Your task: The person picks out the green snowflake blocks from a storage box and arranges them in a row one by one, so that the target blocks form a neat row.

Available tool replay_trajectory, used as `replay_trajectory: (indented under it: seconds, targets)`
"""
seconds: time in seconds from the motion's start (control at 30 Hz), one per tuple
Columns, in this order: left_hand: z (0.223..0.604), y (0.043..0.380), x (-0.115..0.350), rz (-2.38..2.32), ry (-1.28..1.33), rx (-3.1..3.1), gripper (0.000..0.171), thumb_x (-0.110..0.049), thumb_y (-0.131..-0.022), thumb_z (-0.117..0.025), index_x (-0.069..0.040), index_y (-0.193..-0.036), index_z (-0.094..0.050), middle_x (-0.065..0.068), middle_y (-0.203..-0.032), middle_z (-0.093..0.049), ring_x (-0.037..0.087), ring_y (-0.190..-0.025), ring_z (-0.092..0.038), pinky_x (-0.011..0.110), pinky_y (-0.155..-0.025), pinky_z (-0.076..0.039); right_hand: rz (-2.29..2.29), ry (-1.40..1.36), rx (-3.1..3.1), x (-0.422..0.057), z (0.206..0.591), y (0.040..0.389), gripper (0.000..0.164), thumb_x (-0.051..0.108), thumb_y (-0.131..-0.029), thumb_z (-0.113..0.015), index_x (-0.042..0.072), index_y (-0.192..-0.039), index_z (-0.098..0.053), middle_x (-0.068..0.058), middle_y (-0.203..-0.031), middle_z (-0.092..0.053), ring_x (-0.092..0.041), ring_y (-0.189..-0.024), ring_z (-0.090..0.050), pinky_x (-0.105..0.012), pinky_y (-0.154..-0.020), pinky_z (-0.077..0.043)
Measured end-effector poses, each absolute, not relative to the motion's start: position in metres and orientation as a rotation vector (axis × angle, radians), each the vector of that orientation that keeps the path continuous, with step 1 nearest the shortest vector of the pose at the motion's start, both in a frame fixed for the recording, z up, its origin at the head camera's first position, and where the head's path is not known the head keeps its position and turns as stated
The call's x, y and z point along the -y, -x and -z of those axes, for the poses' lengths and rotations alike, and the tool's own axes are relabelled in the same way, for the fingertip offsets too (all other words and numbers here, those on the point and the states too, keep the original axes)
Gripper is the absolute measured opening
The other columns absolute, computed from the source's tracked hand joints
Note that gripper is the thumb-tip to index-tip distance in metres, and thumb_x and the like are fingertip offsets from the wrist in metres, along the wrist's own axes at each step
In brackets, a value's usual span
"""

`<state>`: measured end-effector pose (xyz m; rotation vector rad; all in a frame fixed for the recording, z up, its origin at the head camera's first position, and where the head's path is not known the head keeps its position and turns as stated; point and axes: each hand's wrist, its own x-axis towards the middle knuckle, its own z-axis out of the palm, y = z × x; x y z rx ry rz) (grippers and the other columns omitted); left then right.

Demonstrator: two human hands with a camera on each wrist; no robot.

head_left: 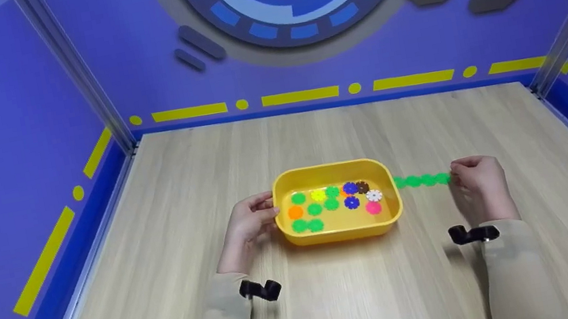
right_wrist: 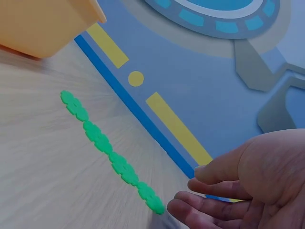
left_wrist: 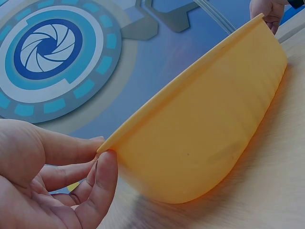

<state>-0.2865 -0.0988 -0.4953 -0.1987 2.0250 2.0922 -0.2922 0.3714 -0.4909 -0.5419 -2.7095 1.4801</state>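
Note:
A yellow plastic basin [head_left: 344, 235] stands on the table with several small notched flower-shaped discs in it. My left hand [head_left: 249, 223] pinches its left rim between thumb and fingers, as the left wrist view shows up close. To the basin's right lies a chain of green snowflake discs [right_wrist: 114, 157], linked edge to edge in a row on the tabletop. My right hand [head_left: 480, 177] is at the chain's right end, fingers loosely bent. In the right wrist view its fingertips [right_wrist: 178, 205] are just beside the last green disc, with nothing between them and the thumb.
Inside the basin are green discs [head_left: 331, 203], blue discs [head_left: 352, 202], an orange disc [head_left: 295, 212], a yellow disc [head_left: 318, 195], a brown, a white and a pink one. Purple-blue panels [head_left: 160, 88] with metal posts [head_left: 75, 67] border the wooden table [head_left: 344, 301].

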Motion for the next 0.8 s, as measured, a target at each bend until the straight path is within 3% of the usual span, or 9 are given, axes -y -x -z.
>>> replay_trajectory:
  seconds: [0.17,0.37,0.43,0.67,0.8]
  targets:
    - [0.494,0.286,0.098,-2.091,0.224,-2.031,0.047,0.007,-0.09,-0.069,0.002,-0.137,-0.062,0.004,-0.099,-0.065,0.012,-0.072,-0.064,0.027,-0.069,-0.06,-1.473,0.48,2.713,-0.37,0.487,0.294,0.045,0.019,-0.103,-0.054,-0.011,-0.136,-0.059,-0.022,-0.12,-0.072,0.007,-0.073,-0.064,-0.012,-0.07,-0.055]
    - [0.494,0.286,0.098,-2.074,0.219,-2.037,0.048,0.005,-0.09,-0.07,0.001,-0.137,-0.062,0.008,-0.105,-0.066,0.013,-0.074,-0.065,0.029,-0.07,-0.061,-1.566,0.458,2.685,-0.368,0.481,0.295,0.046,0.02,-0.103,-0.056,-0.011,-0.138,-0.056,0.008,-0.091,-0.072,0.007,-0.073,-0.066,-0.016,-0.071,-0.058]
    - [0.494,0.287,0.098,-2.064,0.217,-2.046,0.048,0.005,-0.09,-0.07,0.001,-0.137,-0.062,0.009,-0.107,-0.066,0.013,-0.075,-0.065,0.03,-0.071,-0.062,-1.58,0.452,2.679,-0.366,0.479,0.296,0.047,0.021,-0.103,-0.056,-0.01,-0.138,-0.056,0.012,-0.089,-0.07,0.007,-0.073,-0.066,-0.017,-0.071,-0.058]
    - [0.494,0.286,0.099,-2.056,0.223,-2.047,0.048,0.005,-0.09,-0.071,0.0,-0.137,-0.063,0.007,-0.105,-0.066,0.013,-0.073,-0.065,0.03,-0.071,-0.062,-1.525,0.396,2.688,-0.358,0.471,0.293,0.047,0.023,-0.104,-0.057,-0.008,-0.139,-0.057,0.001,-0.104,-0.073,0.009,-0.075,-0.066,-0.009,-0.071,-0.054]
    - [0.494,0.286,0.099,-2.05,0.228,-2.049,0.048,0.005,-0.09,-0.07,-0.001,-0.137,-0.063,0.008,-0.108,-0.067,0.013,-0.073,-0.065,0.03,-0.072,-0.062,-1.496,0.371,2.692,-0.353,0.467,0.29,0.046,0.023,-0.104,-0.058,-0.007,-0.138,-0.059,0.0,-0.103,-0.073,0.008,-0.076,-0.066,-0.009,-0.071,-0.053]
